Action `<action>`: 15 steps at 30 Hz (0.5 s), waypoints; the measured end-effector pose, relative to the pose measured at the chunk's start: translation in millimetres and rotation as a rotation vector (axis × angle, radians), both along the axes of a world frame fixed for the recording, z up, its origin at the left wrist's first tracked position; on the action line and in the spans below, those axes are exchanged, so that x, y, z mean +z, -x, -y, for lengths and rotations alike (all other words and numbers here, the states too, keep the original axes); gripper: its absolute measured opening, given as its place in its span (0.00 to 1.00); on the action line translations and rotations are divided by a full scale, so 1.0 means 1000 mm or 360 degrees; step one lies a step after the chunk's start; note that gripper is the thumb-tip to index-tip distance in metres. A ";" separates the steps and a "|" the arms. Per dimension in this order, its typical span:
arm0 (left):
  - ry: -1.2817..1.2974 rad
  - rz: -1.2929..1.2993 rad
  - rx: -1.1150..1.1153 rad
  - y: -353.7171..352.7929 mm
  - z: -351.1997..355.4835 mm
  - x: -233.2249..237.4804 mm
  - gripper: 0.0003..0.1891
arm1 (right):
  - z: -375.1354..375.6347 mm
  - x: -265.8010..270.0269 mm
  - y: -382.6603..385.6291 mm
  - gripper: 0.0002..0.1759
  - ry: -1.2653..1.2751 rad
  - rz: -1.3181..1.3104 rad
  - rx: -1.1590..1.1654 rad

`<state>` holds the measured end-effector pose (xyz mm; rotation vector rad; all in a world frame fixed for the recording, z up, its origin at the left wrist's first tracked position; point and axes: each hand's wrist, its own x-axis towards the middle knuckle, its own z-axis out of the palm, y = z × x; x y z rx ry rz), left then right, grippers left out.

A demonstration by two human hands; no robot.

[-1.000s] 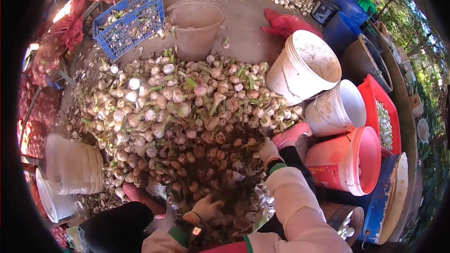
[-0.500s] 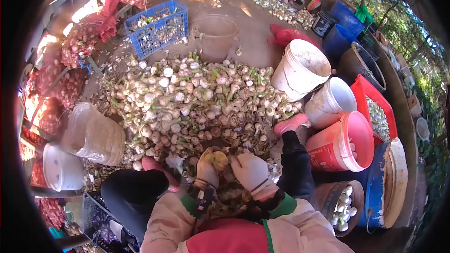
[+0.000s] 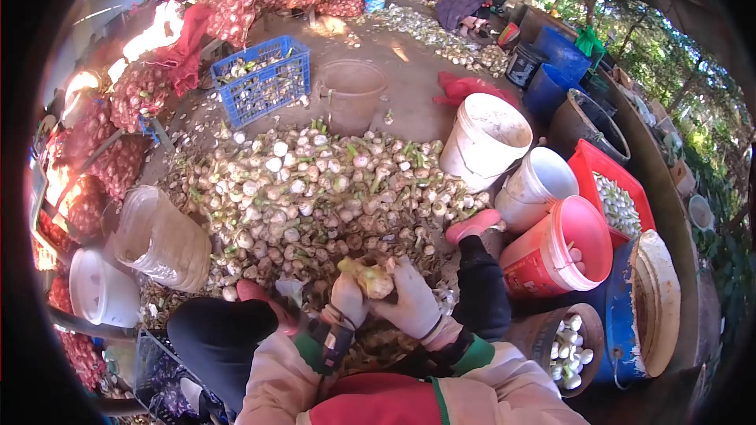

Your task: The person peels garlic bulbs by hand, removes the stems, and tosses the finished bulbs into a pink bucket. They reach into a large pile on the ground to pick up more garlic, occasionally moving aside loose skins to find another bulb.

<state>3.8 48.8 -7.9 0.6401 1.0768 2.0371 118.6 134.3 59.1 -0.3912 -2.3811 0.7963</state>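
Observation:
In the head view, a yellowish garlic bulb with a short stem stub is held up between my gloved hands. My left hand has its fingers closed around the stem side of it. From the other side my right hand grips the bulb's right end, thumb below and fingers above; whether it also holds a small tool is hidden. Beyond both hands spreads a wide heap of garlic bulbs, many with green stubs. Loose peeled skins lie below my wrists.
White buckets and a red bucket stand at the right, near a red tray of pale cloves and a tub of peeled bulbs. Worn buckets stand left. A blue crate and people are farther back.
The garlic bulb has turned from round-end view to lying sideways with its stem to the left. My right hand has closed in on it. The view has tilted up slightly.

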 end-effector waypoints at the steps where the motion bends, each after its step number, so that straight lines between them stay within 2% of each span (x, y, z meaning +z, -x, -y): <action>1: 0.0599 -0.0992 0.0254 0.000 0.002 0.036 0.16 | -0.004 0.001 -0.004 0.42 -0.0020 0.0007 -0.0002; 3: 0.0277 0.0286 -0.0443 0.018 -0.002 0.040 0.12 | -0.013 0.002 -0.007 0.40 -0.0377 0.0034 -0.0392; 4: 0.0547 0.0176 -0.0367 0.009 -0.005 0.041 0.11 | -0.015 -0.005 -0.007 0.39 -0.0580 0.0075 -0.0378; 5: 0.0552 0.0190 -0.0361 0.009 -0.006 0.034 0.11 | -0.014 -0.006 -0.006 0.39 -0.0575 0.0086 -0.0368; 7: 0.0267 0.0587 -0.0345 0.011 -0.007 0.019 0.10 | -0.009 -0.006 -0.002 0.35 -0.0893 0.0084 -0.0260; 8: 0.0265 0.0671 -0.0257 0.011 -0.005 0.023 0.07 | -0.011 0.003 0.002 0.32 -0.0633 -0.0010 -0.0210; 9: 0.0269 0.0674 -0.0246 0.014 -0.003 0.027 0.07 | -0.010 0.012 0.003 0.32 -0.0627 -0.0010 -0.0200; 11: 0.0632 0.0359 -0.0124 0.019 0.000 0.034 0.06 | -0.009 0.026 0.003 0.24 0.0731 -0.0072 -0.0183; 12: 0.0529 0.0360 -0.0081 0.008 -0.001 0.047 0.09 | -0.021 0.010 0.016 0.17 0.1935 -0.0475 -0.0039; 13: 0.0475 -0.0115 -0.0087 -0.005 0.001 0.041 0.13 | -0.034 0.003 0.008 0.15 0.1557 -0.0041 -0.0157; 15: 0.0549 -0.0216 -0.0349 -0.018 0.008 0.035 0.14 | -0.041 -0.034 0.020 0.16 0.2109 -0.0240 -0.0272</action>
